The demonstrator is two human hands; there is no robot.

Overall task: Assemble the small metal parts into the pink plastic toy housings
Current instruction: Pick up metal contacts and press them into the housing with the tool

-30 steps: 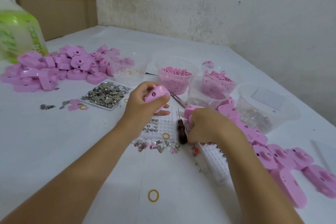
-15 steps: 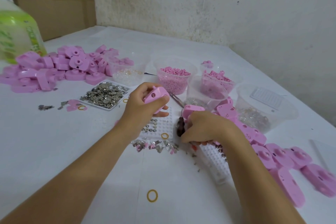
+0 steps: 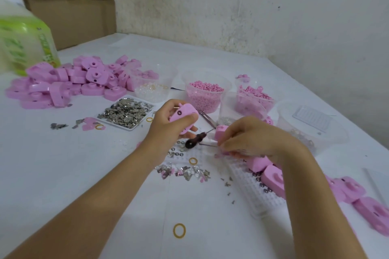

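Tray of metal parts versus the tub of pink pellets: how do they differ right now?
The tray of metal parts is shallow, rectangular and white; the tub of pink pellets is taller, round and clear. The tray holds flat, shiny grey pieces; the tub holds tiny pink ones. The tray lies left of the tub. Both stand on the white table, untouched.

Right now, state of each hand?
Left hand: closed around a pink housing.
Right hand: curled, tips down; cannot tell whether it pinches anything.
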